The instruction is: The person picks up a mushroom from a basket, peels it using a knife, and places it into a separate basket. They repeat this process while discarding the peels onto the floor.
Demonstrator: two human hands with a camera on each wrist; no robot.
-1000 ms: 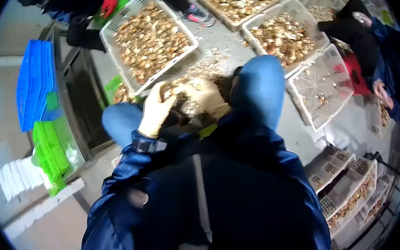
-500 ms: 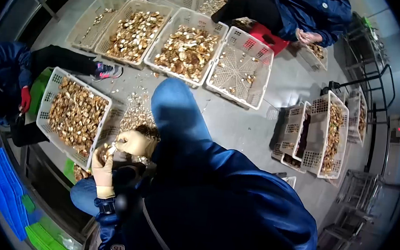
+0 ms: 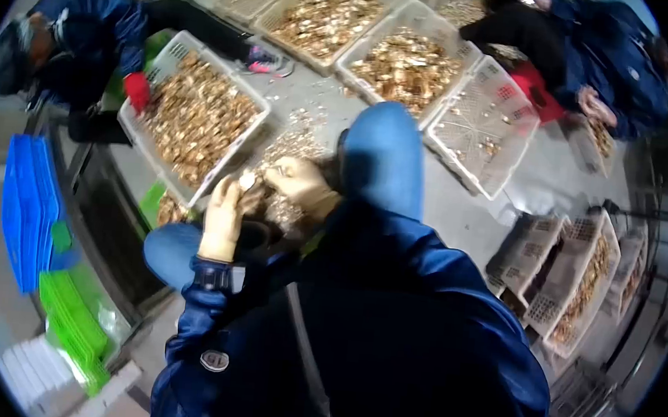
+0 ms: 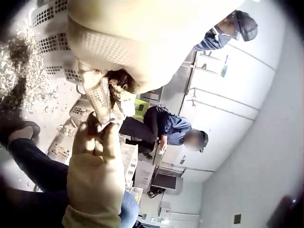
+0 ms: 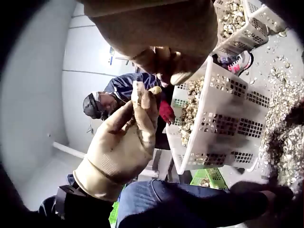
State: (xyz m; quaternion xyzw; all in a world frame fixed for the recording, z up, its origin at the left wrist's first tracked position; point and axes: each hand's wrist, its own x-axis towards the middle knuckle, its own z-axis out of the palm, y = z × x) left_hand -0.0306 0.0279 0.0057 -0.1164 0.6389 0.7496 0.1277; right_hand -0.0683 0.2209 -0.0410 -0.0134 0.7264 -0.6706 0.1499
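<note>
Looks down from head, sideways and close from wrists; shares white perforated rectangular plastic crate (image 3: 228, 155) at head's ten o'clock, right wrist's three.

On my blue jacket (image 3: 493, 302), I can read the number 15 on a small pale badge (image 3: 214, 361). The badge (image 3: 633, 74) on the other worker's navy jacket (image 3: 602, 45), at upper right, is too small for me to read.

This seems to be a processing workroom. In the head view, near the red stool (image 3: 540, 95), pale plastic crates (image 3: 458, 173) hold brown-and-cream pieces (image 3: 406, 68); well to the left of this stool, many scraps (image 3: 301, 130) cover the grey floor (image 3: 460, 223).
</note>
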